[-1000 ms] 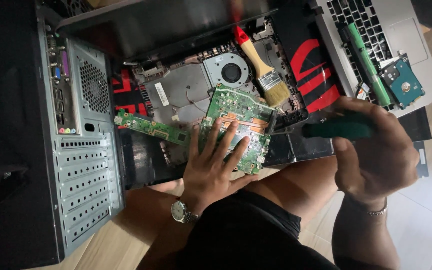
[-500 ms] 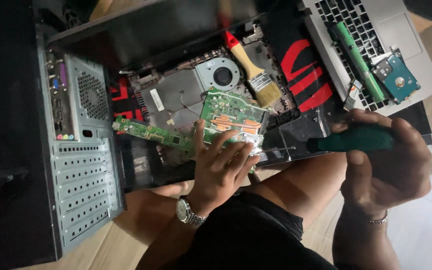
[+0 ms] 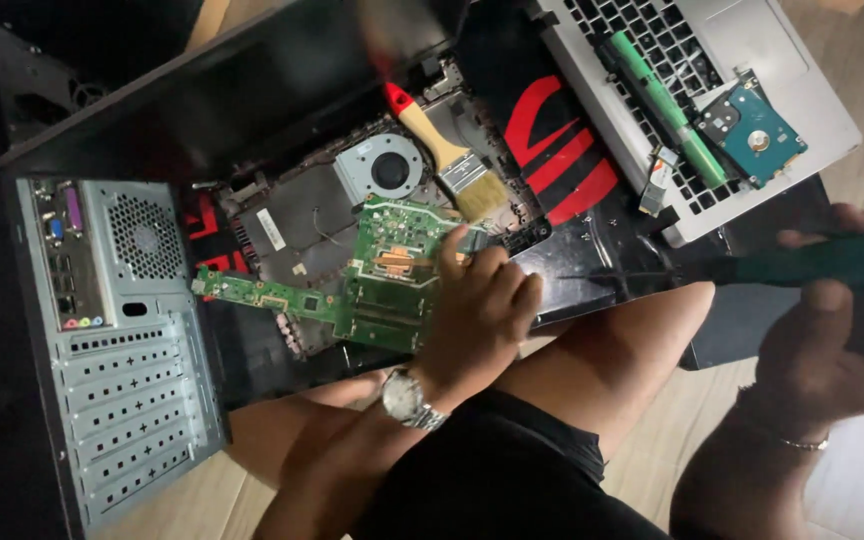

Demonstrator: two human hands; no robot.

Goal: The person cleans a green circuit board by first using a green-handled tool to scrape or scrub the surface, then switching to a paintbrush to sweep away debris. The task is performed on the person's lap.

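Over the opened black laptop base (image 3: 302, 215) lies the green circuit board (image 3: 372, 285), its long axis running left to right and tilted slightly downward toward the right, its narrow tail reaching toward the grey desktop case (image 3: 122, 340). The left hand (image 3: 477, 315) rests directly on the board's right end, fingers spread and pressing down, wrist bent back above the knee. The right hand (image 3: 832, 340) stays well apart to the right of the board, closed in a fist around a green-handled screwdriver (image 3: 812, 262) whose shaft points left toward the board. Just above the board lie a wooden-handled brush (image 3: 447, 155) and a round fan (image 3: 389, 170); farther right sits a silver keyboard (image 3: 712, 110) carrying a hard drive (image 3: 752, 130).
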